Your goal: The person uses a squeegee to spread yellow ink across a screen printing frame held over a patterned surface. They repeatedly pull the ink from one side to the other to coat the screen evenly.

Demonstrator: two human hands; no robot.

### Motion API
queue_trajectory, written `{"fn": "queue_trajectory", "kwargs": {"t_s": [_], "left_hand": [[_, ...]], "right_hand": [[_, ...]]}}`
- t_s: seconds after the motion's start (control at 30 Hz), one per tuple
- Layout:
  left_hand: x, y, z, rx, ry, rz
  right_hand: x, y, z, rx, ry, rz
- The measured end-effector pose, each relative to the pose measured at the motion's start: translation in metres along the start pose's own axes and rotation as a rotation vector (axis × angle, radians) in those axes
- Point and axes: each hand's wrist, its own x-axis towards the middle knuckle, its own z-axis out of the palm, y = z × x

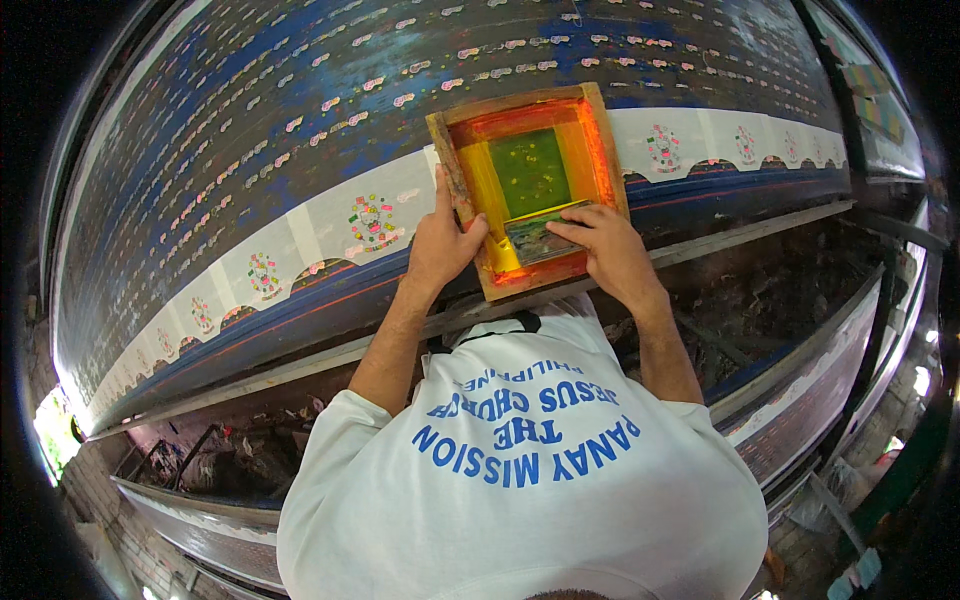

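Observation:
A wooden screen-printing frame (607,140) lies on the long dark printing table, over a row of white printed pieces. Its mesh shows a green rectangle with yellow and orange-red ink around it. My left hand (443,245) grips the left side of the frame, index finger stretched along the wood and thumb over the inner edge. In my right hand (612,248) is a squeegee (535,240), a flat ink-stained block held across the near part of the mesh. A line of yellow ink runs along its far edge.
White printed pieces (330,225) with small colourful motifs line the near part of the dark table (330,70) on both sides of the frame. Rows of small pink prints dot its surface. A rail (745,238) edges the table. Behind me stands another long table (800,400).

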Motion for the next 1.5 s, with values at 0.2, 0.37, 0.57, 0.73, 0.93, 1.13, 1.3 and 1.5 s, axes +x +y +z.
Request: {"fn": "queue_trajectory", "kwargs": {"t_s": [0.2,0.37,0.57,0.73,0.93,1.13,1.3,1.5], "left_hand": [[0.000,0.001,0.004,0.033,0.068,-0.018],[-0.001,0.001,0.007,-0.069,0.063,-0.008],[0.019,0.052,0.058,-0.107,0.136,0.126],[0.050,0.122,0.123,-0.166,0.091,0.081],[0.076,0.168,0.173,-0.101,0.086,0.107],[0.084,0.162,0.190,-0.204,0.092,0.044],[0.084,0.168,0.189,-0.276,0.074,0.000],[0.085,0.160,0.193,-0.185,0.116,0.061]], "right_hand": [[-0.008,0.005,0.002,-0.062,0.054,-0.101],[-0.013,0.015,0.000,-0.032,0.090,-0.111],[-0.033,0.079,-0.039,-0.021,0.147,-0.142],[-0.055,0.156,-0.084,-0.072,0.158,-0.119],[-0.069,0.218,-0.109,-0.057,0.139,-0.081],[-0.071,0.232,-0.107,-0.051,0.122,-0.101],[-0.068,0.240,-0.108,-0.054,0.095,-0.160],[-0.058,0.240,-0.120,-0.001,0.055,-0.138]]}}
